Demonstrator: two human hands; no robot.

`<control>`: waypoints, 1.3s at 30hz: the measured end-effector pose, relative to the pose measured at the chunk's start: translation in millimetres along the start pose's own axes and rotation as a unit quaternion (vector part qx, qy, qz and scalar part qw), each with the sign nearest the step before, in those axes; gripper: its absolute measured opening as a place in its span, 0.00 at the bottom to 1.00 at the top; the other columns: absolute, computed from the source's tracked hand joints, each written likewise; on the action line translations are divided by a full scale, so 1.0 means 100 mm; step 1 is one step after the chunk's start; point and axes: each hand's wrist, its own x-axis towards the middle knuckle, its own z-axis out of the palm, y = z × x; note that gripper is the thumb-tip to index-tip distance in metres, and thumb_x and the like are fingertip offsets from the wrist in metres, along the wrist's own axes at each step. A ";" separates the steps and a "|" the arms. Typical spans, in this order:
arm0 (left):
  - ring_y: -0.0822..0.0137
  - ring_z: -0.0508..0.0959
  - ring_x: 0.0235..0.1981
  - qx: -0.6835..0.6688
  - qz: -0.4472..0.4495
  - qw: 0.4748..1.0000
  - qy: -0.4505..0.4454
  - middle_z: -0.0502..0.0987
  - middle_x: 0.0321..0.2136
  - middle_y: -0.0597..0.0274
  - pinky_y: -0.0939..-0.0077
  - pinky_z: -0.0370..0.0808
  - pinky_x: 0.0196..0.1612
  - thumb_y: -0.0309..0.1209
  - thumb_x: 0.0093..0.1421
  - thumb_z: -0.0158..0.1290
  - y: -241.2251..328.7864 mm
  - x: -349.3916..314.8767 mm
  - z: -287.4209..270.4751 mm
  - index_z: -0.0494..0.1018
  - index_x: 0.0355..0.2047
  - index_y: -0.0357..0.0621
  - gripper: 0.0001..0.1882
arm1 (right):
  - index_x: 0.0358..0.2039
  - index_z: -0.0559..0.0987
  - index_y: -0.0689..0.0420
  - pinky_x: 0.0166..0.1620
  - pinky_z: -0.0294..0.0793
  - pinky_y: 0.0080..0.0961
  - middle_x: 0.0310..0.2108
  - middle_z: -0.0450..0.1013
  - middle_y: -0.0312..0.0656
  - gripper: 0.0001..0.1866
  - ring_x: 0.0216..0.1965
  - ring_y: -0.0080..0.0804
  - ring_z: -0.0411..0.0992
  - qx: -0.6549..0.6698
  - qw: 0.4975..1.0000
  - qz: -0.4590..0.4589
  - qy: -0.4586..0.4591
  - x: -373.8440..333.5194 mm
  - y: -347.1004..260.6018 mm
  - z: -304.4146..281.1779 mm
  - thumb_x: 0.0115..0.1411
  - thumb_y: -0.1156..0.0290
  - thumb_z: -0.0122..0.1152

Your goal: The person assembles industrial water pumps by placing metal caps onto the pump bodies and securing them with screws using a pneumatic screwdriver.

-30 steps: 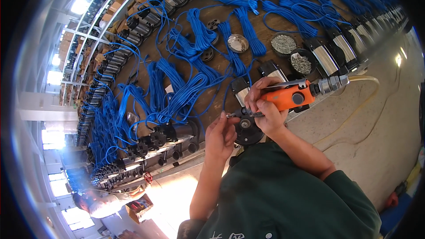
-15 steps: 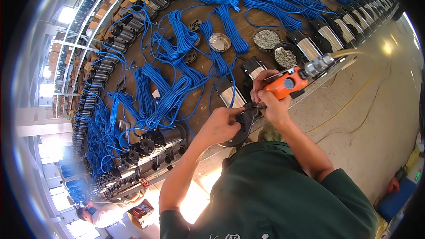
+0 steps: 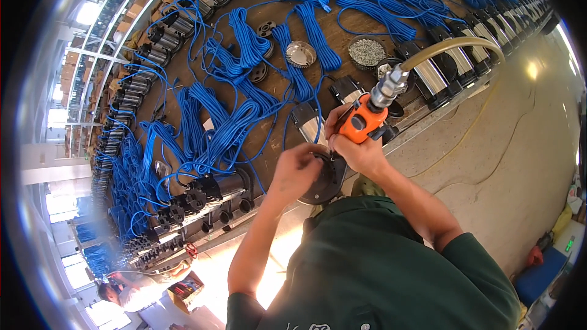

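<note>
My right hand (image 3: 361, 154) is wrapped round an orange air screwdriver (image 3: 359, 122), its air hose (image 3: 449, 43) arching off to the right. The tool's tip points down at a black round pump end (image 3: 323, 190) by the table's near edge; the tip itself is hidden behind my hand. Just left of it, my left hand (image 3: 295, 171) has its fingers curled in against the black part. Whether they pinch something small cannot be made out. A silver motor cylinder (image 3: 308, 123) lies right beyond both hands, with another cylinder (image 3: 347, 88) beside it.
Blue cable coils (image 3: 247, 128) cover much of the brown table (image 3: 275, 79). A dish of screws (image 3: 367, 52) and a shallow metal dish (image 3: 301, 54) stand farther back. Silver motors (image 3: 428, 79) line the right edge, black pump bodies (image 3: 208, 189) the left. Another person (image 3: 131, 290) is at lower left.
The orange screwdriver has swung more upright, its hose end moving left. My left index finger, stretched toward the tool tip before, has drawn back and curled.
</note>
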 end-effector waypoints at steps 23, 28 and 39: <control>0.66 0.79 0.24 -0.423 0.071 0.878 0.213 0.79 0.29 0.53 0.80 0.74 0.23 0.30 0.64 0.52 -0.55 -0.07 -0.21 0.70 0.41 0.35 0.10 | 0.34 0.71 0.62 0.26 0.69 0.21 0.25 0.71 0.41 0.14 0.23 0.24 0.69 -0.044 0.999 -0.016 -0.004 -0.10 0.04 -0.05 0.44 0.85 0.52; 0.68 0.80 0.24 -0.345 0.071 0.916 0.194 0.79 0.29 0.55 0.82 0.73 0.21 0.33 0.63 0.54 -0.34 -0.12 -0.15 0.72 0.41 0.36 0.12 | 0.34 0.72 0.62 0.27 0.70 0.20 0.26 0.72 0.38 0.14 0.24 0.22 0.70 -0.035 0.999 -0.014 0.006 -0.09 -0.03 0.02 0.44 0.85 0.53; 0.76 0.70 0.15 -0.400 -0.011 0.912 0.089 0.75 0.22 0.63 0.87 0.63 0.15 0.39 0.64 0.52 -0.20 -0.21 -0.07 0.73 0.35 0.39 0.14 | 0.38 0.69 0.65 0.27 0.68 0.23 0.25 0.67 0.42 0.14 0.20 0.25 0.65 0.198 0.970 -0.134 0.040 -0.14 -0.31 0.46 0.47 0.84 0.47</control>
